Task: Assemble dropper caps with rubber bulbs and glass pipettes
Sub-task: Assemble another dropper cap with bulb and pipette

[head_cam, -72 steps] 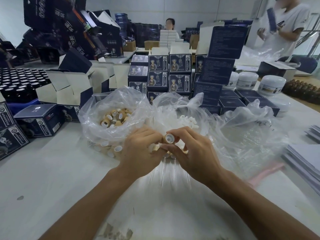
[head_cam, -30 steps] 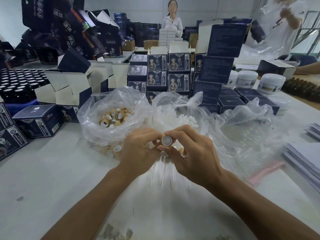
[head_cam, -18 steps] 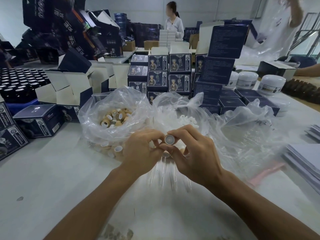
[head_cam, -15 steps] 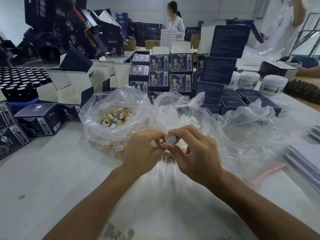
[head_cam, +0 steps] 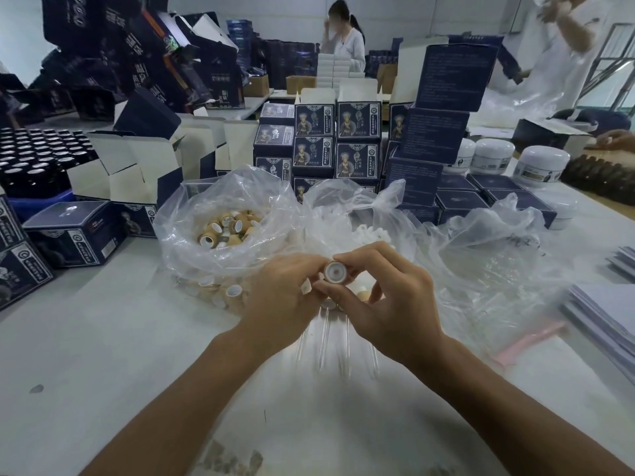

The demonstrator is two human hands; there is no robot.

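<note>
2 hands meet at table centre over a white table (head_cam: 103, 355). Right hand (head_cam: 388, 304) pinches a dropper cap (head_cam: 335, 271) between thumb and forefinger, its open white end facing the camera. Left hand (head_cam: 278, 297) has fingers curled in against the cap's left side, fingertips touching it; whether it grips something small of its own cannot be told. Several glass pipettes (head_cam: 326, 338) hang or lie just below the hands, blurred, tips toward the camera. Clear bag (head_cam: 192, 214) just behind the left hand holds loose tan caps (head_cam: 228, 228). Second clear bag (head_cam: 343, 204) beside it holds white rubber bulbs (head_cam: 369, 233). Third crumpled bag (head_cam: 498, 255) lies right of the hands. Navy boxes (head_cam: 316, 146) stacked behind the bags. White jars (head_cam: 543, 163) far right. Dark bottles (head_cam: 34, 156) in rows far left. Paper stack (head_cam: 604, 314) at right edge. A person in white (head_cam: 343, 39) stands at the back.
</note>
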